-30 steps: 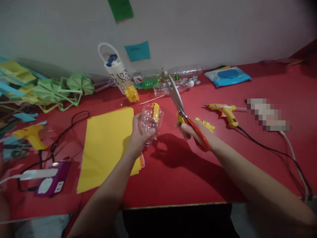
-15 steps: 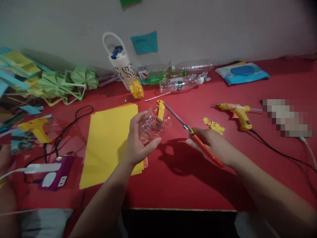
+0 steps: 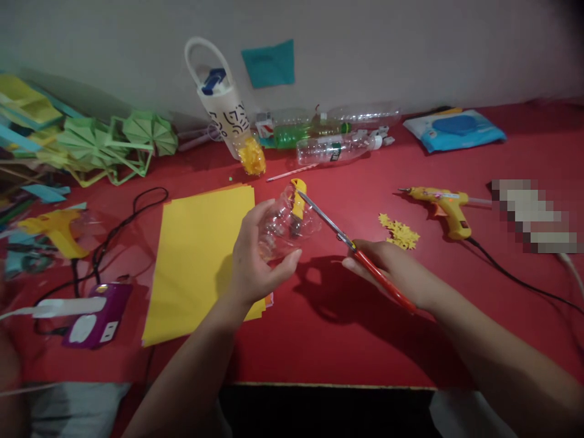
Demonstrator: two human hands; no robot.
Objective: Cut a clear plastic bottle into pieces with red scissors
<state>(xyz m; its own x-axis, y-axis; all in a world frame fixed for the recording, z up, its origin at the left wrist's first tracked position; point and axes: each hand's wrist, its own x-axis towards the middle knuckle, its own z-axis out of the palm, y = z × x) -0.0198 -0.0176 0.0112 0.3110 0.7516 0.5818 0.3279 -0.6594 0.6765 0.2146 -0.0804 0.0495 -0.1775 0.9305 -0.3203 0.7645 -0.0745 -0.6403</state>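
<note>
My left hand (image 3: 255,258) is wrapped round a clear cut piece of plastic bottle (image 3: 276,228), thumb stretched along its near side. My right hand (image 3: 387,267) grips red-handled scissors (image 3: 381,280). Their blades look closed and point up and left, with the tip by the far rim of the bottle piece. A yellow box cutter (image 3: 298,198) appears right at that tip, partly seen through the clear plastic; I cannot tell whether the blades touch it. Small yellow paper stars (image 3: 401,235) lie in a heap on the red table, right of the scissors.
Yellow paper sheets (image 3: 191,261) lie left of my hands. Glue guns (image 3: 440,207) with cords rest on both sides. A white tumbler (image 3: 223,115), plastic bottles (image 3: 337,149) and a wipes pack (image 3: 456,131) line the back. At left are a purple power strip (image 3: 98,322) and another person's arm.
The scissors and bottle piece hold nearly the same pose, with the scissor tip slightly lower against the box cutter. The whole view has shifted a little as my head moved.
</note>
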